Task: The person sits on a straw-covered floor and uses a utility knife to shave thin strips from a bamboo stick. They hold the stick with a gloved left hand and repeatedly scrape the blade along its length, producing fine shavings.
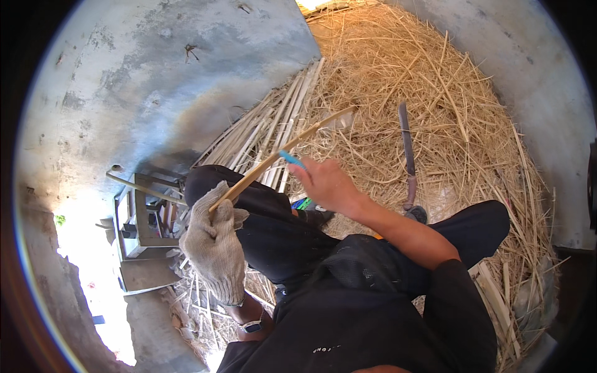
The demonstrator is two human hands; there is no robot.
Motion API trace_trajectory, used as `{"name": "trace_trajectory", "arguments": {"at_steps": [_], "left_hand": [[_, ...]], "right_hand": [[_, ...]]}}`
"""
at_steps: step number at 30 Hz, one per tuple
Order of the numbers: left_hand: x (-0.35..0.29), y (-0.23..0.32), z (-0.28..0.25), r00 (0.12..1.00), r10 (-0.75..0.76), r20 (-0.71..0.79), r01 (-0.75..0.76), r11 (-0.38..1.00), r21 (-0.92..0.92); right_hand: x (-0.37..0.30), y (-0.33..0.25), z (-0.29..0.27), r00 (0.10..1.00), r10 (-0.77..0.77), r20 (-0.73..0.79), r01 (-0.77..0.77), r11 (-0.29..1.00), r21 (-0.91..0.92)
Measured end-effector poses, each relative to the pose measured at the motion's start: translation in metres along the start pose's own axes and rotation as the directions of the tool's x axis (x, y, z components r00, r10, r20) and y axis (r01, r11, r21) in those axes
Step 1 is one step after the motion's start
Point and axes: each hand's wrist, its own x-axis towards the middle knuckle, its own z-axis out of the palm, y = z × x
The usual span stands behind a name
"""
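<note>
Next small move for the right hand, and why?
Probably draw the light-blue tool along the tan strip: the right hand holds it at or near the strip's middle, while the gloved left hand grips the near end.

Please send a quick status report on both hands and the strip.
Left hand, gloved, gripping pale strip. Right hand holding light-blue object at the strip, contact unclear. Nothing visibly blocking the strip; long-bladed knife lying apart on straw.
</note>
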Motion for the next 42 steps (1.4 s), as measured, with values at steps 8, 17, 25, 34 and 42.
{"name": "trace_trajectory", "arguments": {"at_steps": [8, 17, 25, 34, 42], "left_hand": [[0.002, -0.001, -0.002, 0.999, 0.011, 0.036, -0.013, 0.999, 0.038], [0.000, -0.003, -0.001, 0.998, 0.038, 0.050, -0.040, 0.999, 0.027], [-0.004, -0.002, 0.005, 1.000, 0.005, -0.010, -0.005, 1.000, -0.030], [-0.006, 0.003, 0.006, 0.999, 0.050, 0.008, -0.050, 0.999, 0.013], [-0.017, 0.011, 0.004, 0.996, 0.083, 0.045, -0.085, 0.995, 0.052]], "right_hand": [[0.013, 0.051, 0.002, 0.985, 0.165, -0.041, -0.168, 0.982, -0.084], [0.023, 0.102, -0.010, 0.948, 0.318, -0.025, -0.314, 0.914, -0.257], [0.022, 0.059, -0.012, 0.971, 0.237, 0.032, -0.230, 0.961, -0.153], [0.028, 0.100, -0.010, 0.930, 0.364, -0.056, -0.353, 0.837, -0.418], [0.032, 0.143, -0.079, 0.845, 0.492, -0.208, -0.533, 0.752, -0.388]]}}
